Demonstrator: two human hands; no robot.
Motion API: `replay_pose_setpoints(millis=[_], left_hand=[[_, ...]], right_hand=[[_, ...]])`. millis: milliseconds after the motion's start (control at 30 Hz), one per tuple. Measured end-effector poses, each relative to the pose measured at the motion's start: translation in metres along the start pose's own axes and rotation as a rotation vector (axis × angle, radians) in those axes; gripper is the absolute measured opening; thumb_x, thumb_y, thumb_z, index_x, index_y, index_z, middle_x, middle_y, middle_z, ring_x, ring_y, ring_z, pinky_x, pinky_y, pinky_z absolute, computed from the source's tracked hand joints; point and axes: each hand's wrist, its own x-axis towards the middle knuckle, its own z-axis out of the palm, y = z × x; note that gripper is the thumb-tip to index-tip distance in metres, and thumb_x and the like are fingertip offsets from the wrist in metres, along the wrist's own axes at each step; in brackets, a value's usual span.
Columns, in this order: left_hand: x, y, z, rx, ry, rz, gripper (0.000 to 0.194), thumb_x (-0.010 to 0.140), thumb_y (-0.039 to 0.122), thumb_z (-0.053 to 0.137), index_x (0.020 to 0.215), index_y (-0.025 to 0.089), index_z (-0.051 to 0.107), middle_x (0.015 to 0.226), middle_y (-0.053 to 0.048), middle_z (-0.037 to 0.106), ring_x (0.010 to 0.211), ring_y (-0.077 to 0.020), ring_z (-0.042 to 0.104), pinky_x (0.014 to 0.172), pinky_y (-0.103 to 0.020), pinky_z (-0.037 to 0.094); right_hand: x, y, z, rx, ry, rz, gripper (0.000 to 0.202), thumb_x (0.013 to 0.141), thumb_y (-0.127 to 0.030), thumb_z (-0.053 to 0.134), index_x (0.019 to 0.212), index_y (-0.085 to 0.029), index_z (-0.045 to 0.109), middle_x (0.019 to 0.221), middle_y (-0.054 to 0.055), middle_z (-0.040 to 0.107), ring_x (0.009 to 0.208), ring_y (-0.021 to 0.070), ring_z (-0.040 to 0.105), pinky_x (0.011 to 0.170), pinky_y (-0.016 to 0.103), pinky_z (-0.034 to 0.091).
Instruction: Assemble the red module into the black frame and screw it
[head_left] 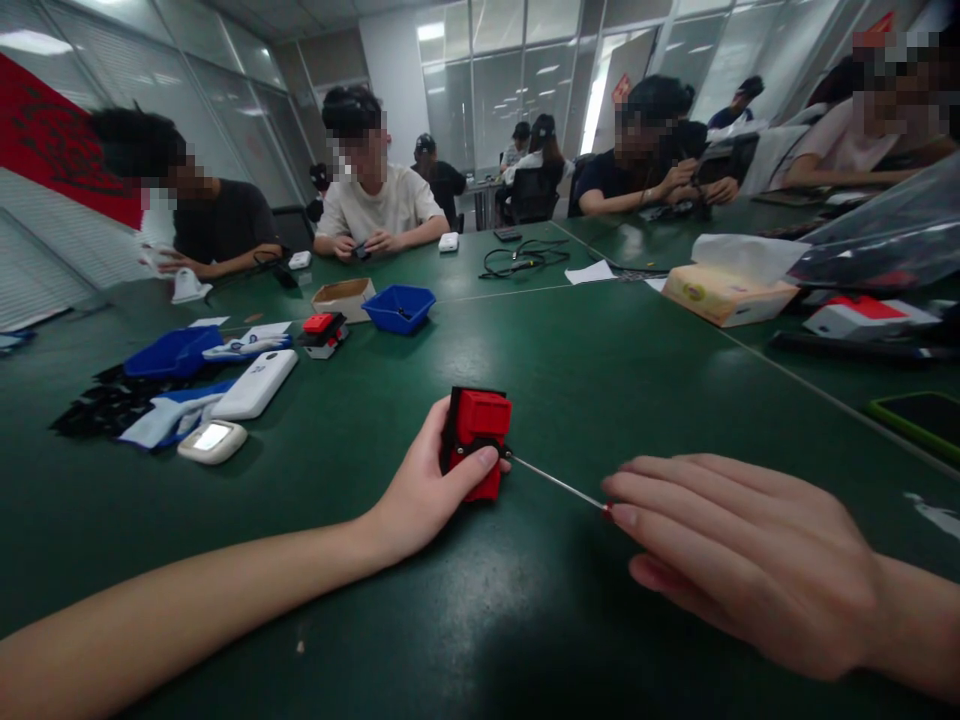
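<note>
- Red block [477, 440], small, boxy, black part on its side, sits on the green desk [570, 370] centre, right in front of you.
- Looks like hard plastic: light and stiff, likely to skid on the smooth desk, so hold it by its flat sides.
- Your left hand [427, 490] wraps it from the left, thumb across the front face, fingers curled round the back; forearm lies flat on the desk.
- Thin metal shaft [559, 483] runs from the block's lower right to your right hand [739, 560]; slim, would bend if levered hard.
- Right hand is palm down, fingers pressed together and stretched flat, tips covering the shaft's red end; grip underneath cannot tell.
- Further left: white power bank [256, 384], blue tray [400, 307], cardboard box [343, 298].
- Right: tissue box [726, 292]. Other people sit at the far side.
</note>
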Motion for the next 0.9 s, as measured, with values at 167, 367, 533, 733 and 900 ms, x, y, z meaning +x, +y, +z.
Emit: replay_pose_setpoints(millis=[167, 367, 533, 733, 900], left_hand=[[0.000, -0.002, 0.000, 0.003, 0.000, 0.005, 0.050, 0.089, 0.039, 0.077, 0.126, 0.021, 0.049, 0.109, -0.005, 0.068, 0.092, -0.0208, 0.076, 0.082, -0.032, 0.062], [-0.001, 0.001, 0.001, 0.029, -0.027, 0.017, 0.053, 0.089, 0.037, 0.078, 0.130, 0.020, 0.048, 0.114, -0.007, 0.068, 0.093, -0.0201, 0.075, 0.086, -0.031, 0.060], [-0.001, 0.001, 0.000, 0.040, -0.032, 0.010, 0.054, 0.089, 0.038, 0.078, 0.131, 0.020, 0.048, 0.116, -0.008, 0.067, 0.094, -0.0213, 0.074, 0.086, -0.032, 0.060], [-0.001, 0.002, 0.000, 0.024, -0.028, 0.005, 0.050, 0.090, 0.038, 0.076, 0.128, 0.020, 0.050, 0.113, -0.007, 0.068, 0.092, -0.0200, 0.074, 0.085, -0.033, 0.060], [-0.001, 0.001, -0.003, 0.004, -0.040, -0.008, 0.053, 0.088, 0.041, 0.078, 0.129, 0.020, 0.050, 0.112, -0.009, 0.068, 0.094, -0.0227, 0.075, 0.085, -0.035, 0.059]], right_hand=[[0.010, -0.006, -0.001, 0.010, 0.005, -0.090, 0.021, 0.100, -0.019, 0.050, 0.108, -0.017, 0.069, 0.112, 0.013, 0.078, 0.106, 0.0327, 0.072, 0.077, 0.043, 0.059], [-0.002, -0.001, -0.001, 0.073, -0.006, -0.065, 0.025, 0.099, -0.014, 0.050, 0.118, -0.012, 0.067, 0.124, 0.018, 0.075, 0.115, 0.0315, 0.072, 0.082, 0.041, 0.062], [-0.005, 0.004, 0.003, 0.118, 0.026, -0.037, 0.024, 0.097, -0.015, 0.056, 0.119, -0.012, 0.066, 0.122, 0.019, 0.075, 0.121, 0.0320, 0.070, 0.084, 0.041, 0.064], [0.004, -0.004, 0.003, 0.147, -0.009, -0.116, 0.021, 0.099, -0.018, 0.052, 0.113, -0.015, 0.068, 0.117, 0.019, 0.077, 0.111, 0.0348, 0.075, 0.074, 0.044, 0.065], [0.002, 0.008, 0.004, 0.121, 0.049, -0.043, 0.028, 0.095, -0.004, 0.049, 0.118, -0.011, 0.063, 0.113, 0.018, 0.079, 0.108, 0.0268, 0.076, 0.082, 0.036, 0.066]])
